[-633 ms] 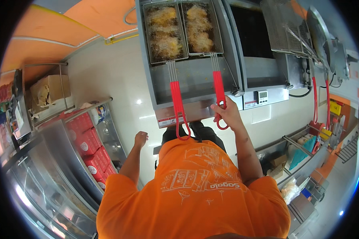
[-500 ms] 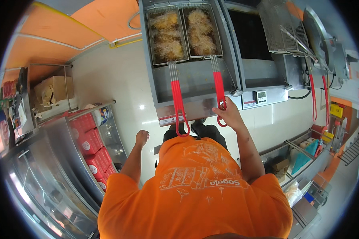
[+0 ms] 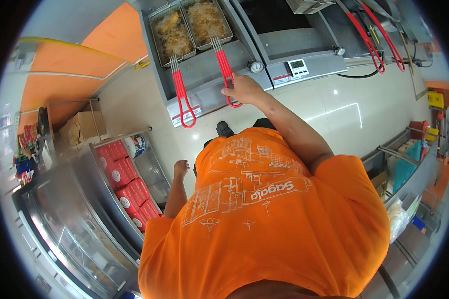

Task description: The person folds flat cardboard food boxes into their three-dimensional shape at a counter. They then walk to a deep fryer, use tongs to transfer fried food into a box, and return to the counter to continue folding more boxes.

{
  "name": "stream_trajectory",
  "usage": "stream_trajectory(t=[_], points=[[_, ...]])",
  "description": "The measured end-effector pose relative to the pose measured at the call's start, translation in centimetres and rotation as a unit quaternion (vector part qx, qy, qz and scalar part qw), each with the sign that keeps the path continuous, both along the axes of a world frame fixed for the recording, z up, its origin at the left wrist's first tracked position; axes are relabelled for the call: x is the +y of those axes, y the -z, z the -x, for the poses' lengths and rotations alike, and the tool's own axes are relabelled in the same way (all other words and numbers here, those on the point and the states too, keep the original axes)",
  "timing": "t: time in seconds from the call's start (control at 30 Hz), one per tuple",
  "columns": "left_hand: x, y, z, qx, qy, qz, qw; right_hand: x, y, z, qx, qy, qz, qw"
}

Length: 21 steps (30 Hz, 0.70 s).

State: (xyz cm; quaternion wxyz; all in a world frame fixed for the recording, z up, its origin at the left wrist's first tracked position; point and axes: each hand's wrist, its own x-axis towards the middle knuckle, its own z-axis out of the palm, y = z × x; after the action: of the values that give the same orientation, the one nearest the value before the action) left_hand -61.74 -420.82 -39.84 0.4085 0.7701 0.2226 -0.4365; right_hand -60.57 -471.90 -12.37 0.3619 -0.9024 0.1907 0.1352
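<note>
Two wire fry baskets sit side by side in the oil of a steel deep fryer [image 3: 209,94]. Golden food bubbles in both. My right hand [image 3: 244,90] is closed around the looped red handle of the right fry basket [image 3: 225,62], at the fryer's front edge. Beside it, the red handle of the left fry basket [image 3: 182,97] juts out over the front panel, untouched. My left hand [image 3: 181,168] hangs low at my left side, away from the fryer. Its fingers are loosely curled, with nothing visible in them.
To the right is a second fryer vat [image 3: 279,42] with dark oil and a white digital timer [image 3: 298,68] on its front. More red handles [image 3: 366,42] hang farther right. Red boxes [image 3: 127,184] fill a shelf at left, beside a glass-fronted cabinet [image 3: 75,219].
My view has shifted, so the fryer and baskets now lie higher and farther left. My right hand keeps hold of the same handle. My left hand still hangs at my side.
</note>
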Motion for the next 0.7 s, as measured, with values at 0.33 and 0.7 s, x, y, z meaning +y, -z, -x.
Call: stream_trajectory(t=[0.33, 0.7], points=[[-4.9, -2.1, 28.0, -0.232, 0.462, -0.236, 0.823, -4.6, 2.2, 14.8, -0.022, -0.202, -0.085, 0.976], [-6.9, -11.3, 51.2, -0.023, 0.460, -0.225, 0.859, -13.8, 25.2, 34.7, 0.427, -0.016, -0.306, 0.851]])
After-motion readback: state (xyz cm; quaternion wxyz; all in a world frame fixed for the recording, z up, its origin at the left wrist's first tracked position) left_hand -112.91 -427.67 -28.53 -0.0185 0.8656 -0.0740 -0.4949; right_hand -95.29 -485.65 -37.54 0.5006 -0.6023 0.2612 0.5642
